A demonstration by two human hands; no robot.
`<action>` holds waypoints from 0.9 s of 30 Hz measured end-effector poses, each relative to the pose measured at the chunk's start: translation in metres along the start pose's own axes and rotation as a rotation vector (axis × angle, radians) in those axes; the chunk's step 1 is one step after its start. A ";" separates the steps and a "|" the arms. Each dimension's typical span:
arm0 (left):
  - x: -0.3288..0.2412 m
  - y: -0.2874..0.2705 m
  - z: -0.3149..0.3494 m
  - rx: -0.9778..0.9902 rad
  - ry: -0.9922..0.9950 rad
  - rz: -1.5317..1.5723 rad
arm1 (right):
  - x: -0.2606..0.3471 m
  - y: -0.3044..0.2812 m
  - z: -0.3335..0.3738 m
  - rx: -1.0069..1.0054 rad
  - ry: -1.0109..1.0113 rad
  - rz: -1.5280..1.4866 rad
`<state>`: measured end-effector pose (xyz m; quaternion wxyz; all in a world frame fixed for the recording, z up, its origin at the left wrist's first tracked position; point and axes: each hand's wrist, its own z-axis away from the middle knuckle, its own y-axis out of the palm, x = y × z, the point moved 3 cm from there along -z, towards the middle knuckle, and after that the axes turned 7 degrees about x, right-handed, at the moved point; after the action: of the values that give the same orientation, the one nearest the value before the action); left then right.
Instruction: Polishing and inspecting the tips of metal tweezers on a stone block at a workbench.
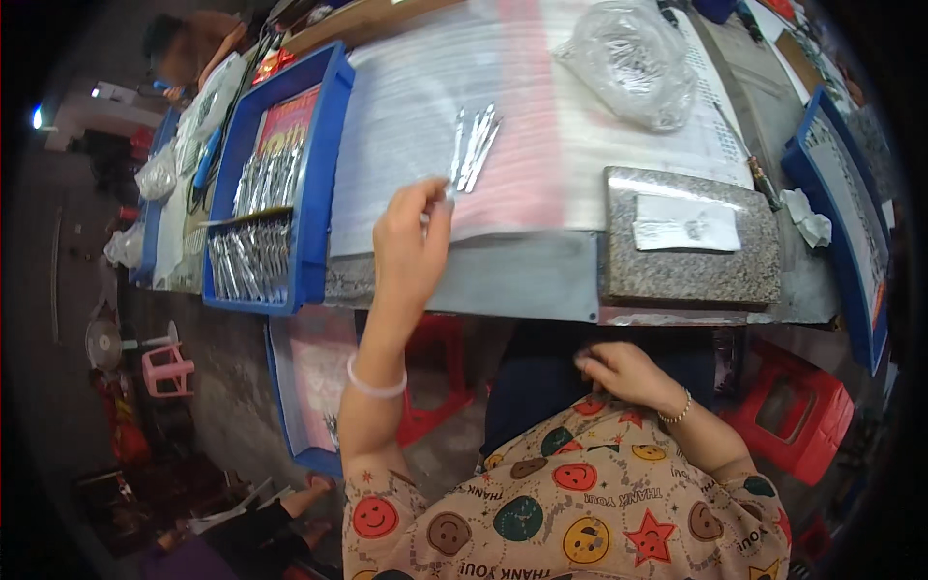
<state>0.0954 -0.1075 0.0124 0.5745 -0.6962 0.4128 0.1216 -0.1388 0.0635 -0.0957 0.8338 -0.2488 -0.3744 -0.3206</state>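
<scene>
My left hand (414,232) reaches over the near part of the white and pink foam sheet (406,126). Its thumb and fingers are pinched together; motion blur hides whatever they may hold. Just beyond the fingertips lie several slim, shiny silver metal pieces (476,147), loosely side by side. My right hand (628,375) rests low at my lap, below the table edge, with fingers curled in. What sits between those fingers, if anything, is too small and dark to make out.
Left stands a blue divided tray (338,106) filled with similar silver pieces (249,261). A stone slab (691,280) bearing a folded white paper (667,237) lies right, beyond it a clear plastic bag (628,63). Another blue tray (851,242) is far right; red stools (797,411) stand below.
</scene>
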 end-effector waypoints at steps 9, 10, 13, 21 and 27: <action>0.035 0.048 -0.101 0.159 -0.205 -0.436 | -0.021 -0.008 0.028 -0.036 -0.096 -0.138; 0.039 0.050 -0.105 0.181 -0.205 -0.487 | -0.022 -0.010 0.026 -0.064 -0.149 -0.104; 0.036 0.047 -0.103 0.183 -0.251 -0.413 | -0.018 -0.014 0.025 -0.061 -0.213 0.030; -0.062 0.031 -0.007 0.063 -0.254 0.485 | 0.024 -0.018 0.052 -0.051 -0.554 -0.141; -0.111 0.069 0.090 0.308 -0.216 0.958 | 0.059 -0.035 0.053 -0.450 -0.623 -0.311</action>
<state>0.0039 0.0218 0.0078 0.5895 -0.3197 0.6369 0.3803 -0.1586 0.0543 -0.0115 0.5471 -0.4501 -0.5626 -0.4261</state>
